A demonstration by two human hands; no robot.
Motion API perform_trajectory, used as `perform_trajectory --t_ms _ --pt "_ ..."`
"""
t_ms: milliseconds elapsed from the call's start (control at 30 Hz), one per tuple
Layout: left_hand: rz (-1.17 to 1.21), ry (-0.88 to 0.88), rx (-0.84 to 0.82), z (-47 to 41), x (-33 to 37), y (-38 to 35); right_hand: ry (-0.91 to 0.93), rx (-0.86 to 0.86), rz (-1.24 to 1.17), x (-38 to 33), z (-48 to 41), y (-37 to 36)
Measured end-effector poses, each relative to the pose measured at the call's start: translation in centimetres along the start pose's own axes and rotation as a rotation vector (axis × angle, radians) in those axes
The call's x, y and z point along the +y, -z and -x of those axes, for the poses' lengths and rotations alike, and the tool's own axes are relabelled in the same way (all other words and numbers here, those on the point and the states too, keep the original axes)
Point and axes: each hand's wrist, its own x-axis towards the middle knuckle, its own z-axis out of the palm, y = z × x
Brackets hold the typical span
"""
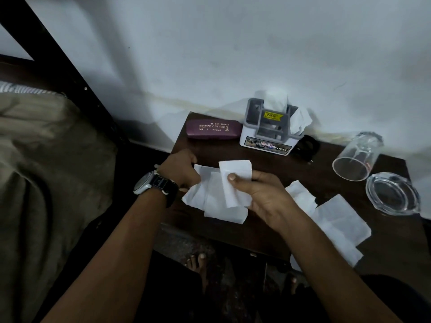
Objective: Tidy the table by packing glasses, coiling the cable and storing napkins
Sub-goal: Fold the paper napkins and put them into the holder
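**Napkins in both hands over the bench**

A folded napkin (pixel 235 183) sits clamped in the right hand (pixel 263 194), thumb on top. The left hand (pixel 180 170) has its grip closed on the edge of more napkins (pixel 210 199) lying beneath on the bench (pixel 233 150). Loose napkins (pixel 335 220) lie to the right. Behind stand a case (pixel 213 129) and a holder (pixel 268 131); a glass (pixel 356 157) lies tipped near an ashtray (pixel 393 193).

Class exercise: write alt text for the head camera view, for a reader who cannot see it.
Two hands gather white napkins over a dark wooden table: the right hand pinches a folded napkin, the left hand grips another napkin's edge. Behind stand a purple glasses case and a napkin holder; a tipped drinking glass and glass ashtray lie right.
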Motion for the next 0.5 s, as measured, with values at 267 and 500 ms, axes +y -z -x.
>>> perform_trajectory --t_ms 267,500 --pt "0.003 0.008 -0.005 -0.1 -0.1 -0.1 0.152 0.216 0.479 1.1 -0.6 0.3" --pt "0.038 0.005 -0.031 -0.1 -0.1 0.0 0.220 0.220 0.699 1.0 -0.6 0.4"
